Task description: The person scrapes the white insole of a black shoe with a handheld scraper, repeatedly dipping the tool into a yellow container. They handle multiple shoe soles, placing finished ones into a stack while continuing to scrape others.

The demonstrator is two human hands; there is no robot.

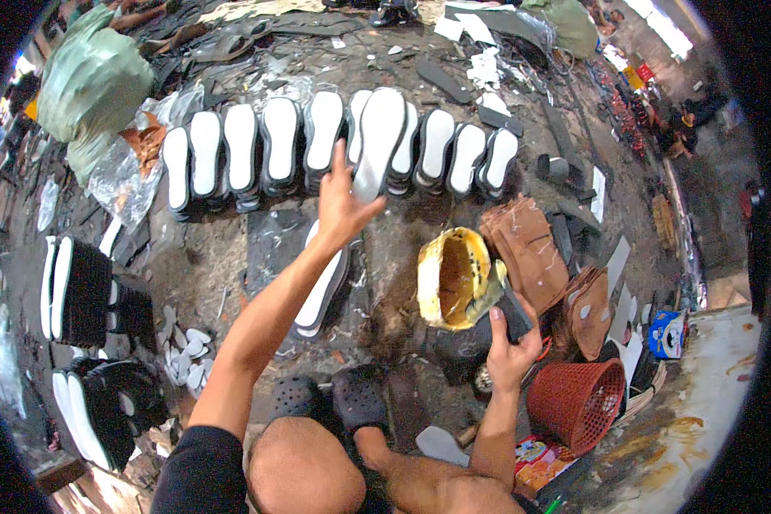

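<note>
Left hand (344, 206) is spread around the near end of one white-topped sole (380, 124), can't tell if it's actually gripping. Right hand (512, 355) is clamped on a dark-handled spreader (518, 319) by one yellow-crusted pot (427, 287). Looks partway tbh: I count ten stacks (280, 141) lined up, one short pile (324, 287) nearer, at least two bundles (86, 291) far left.

Soft, even light; white soles (325, 128) nearly glaring; edges bend, the far right seemingly blurred.
</note>
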